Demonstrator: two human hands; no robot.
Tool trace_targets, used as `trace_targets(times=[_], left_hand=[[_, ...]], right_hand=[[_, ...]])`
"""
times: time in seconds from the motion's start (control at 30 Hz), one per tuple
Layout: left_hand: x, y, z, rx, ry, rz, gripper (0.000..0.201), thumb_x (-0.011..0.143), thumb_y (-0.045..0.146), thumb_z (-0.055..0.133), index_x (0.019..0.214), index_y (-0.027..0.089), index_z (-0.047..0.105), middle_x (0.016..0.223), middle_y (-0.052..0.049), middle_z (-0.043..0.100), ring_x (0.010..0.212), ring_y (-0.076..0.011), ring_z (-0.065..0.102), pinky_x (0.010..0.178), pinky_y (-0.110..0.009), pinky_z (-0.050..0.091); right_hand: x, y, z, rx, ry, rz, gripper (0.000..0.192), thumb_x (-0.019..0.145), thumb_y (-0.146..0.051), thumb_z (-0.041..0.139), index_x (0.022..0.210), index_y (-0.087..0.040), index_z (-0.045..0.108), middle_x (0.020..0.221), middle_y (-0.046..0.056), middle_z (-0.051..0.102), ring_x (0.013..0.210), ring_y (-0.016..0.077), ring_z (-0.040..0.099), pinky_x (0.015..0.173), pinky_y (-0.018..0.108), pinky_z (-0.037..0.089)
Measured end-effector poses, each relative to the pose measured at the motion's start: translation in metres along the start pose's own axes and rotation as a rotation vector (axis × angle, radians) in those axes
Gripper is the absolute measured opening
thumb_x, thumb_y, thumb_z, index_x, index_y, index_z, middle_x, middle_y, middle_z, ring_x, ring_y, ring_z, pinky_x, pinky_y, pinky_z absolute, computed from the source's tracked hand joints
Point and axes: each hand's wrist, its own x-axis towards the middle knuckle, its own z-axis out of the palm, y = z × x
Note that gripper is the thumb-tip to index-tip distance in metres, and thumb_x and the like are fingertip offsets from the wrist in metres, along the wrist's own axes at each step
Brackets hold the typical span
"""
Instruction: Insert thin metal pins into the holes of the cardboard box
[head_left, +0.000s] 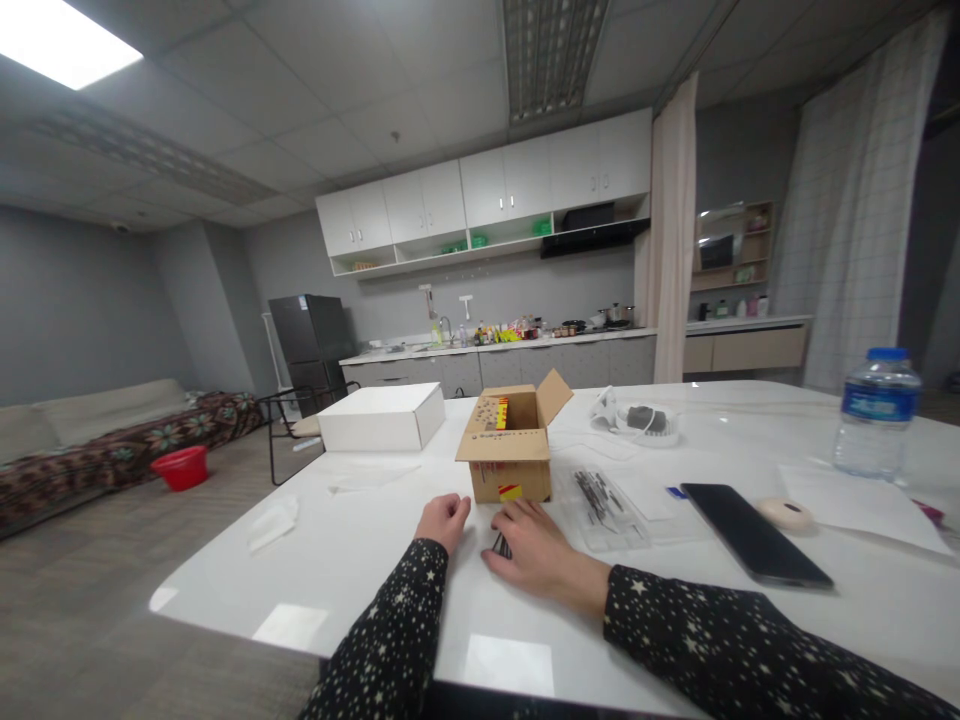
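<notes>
I see both arms in long black sleeves dotted with small white stars, cuffs ending at the wrists, both hands bare.

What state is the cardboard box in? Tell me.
Open: the cardboard box has its flaps raised, one angled up at the back right, the inside showing.

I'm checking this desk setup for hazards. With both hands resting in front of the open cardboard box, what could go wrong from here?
The right hand covers a small dark item; sliding it blind might push it off the table.

The box stands just beyond both hands; a forward nudge by the left hand could shove or tip it.

The phone lies near the right sleeve, so a sweep could knock it.
</notes>
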Motion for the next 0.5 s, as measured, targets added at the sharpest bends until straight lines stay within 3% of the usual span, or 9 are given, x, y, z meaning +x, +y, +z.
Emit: trace_targets(times=[0.5], left_hand=[[0.0008,-0.0002,-0.0005,0.001,-0.02,-0.018,0.044,0.077,0.053,0.041,0.048,0.021,0.031,0.047,0.005,0.032,0.053,-0.011,0.033,0.056,-0.027,0.022]], right_hand=[[0.0007,0.0003,0.0031,0.023,0.005,0.018,0.024,0.086,-0.037,0.06,0.09,-0.014,0.067,0.096,0.012,0.065,0.096,0.0267,0.056,0.089,0.041,0.039]])
